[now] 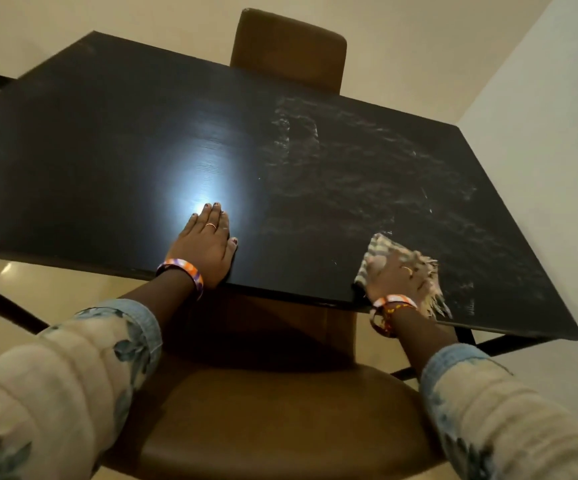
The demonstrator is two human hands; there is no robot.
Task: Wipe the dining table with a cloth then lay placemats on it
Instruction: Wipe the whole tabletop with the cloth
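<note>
The striped, fringed grey-and-cream cloth (pixel 381 251) lies flat on the near right part of the dark rectangular wooden table (pixel 107 150), close to its front edge, pressed down under the right hand (pixel 398 275). That hand's grip is spread over the cloth, palm down, rather than closed around it. The left hand (pixel 204 244) rests flat and empty on the table near the front edge, fingers extended, bracing.

Pale wet streaks cover the right half of the table; the left half looks dry and unwiped, so that side could get skipped. The cloth's fringe hangs at the edge, so a stroke outward may drag it off the table. Laying placemats, none of which are in view, onto the damp surface could trap moisture. The brown padded chair (pixel 263 427) between the person and the table forces a lean that limits reach to the far corners.
</note>
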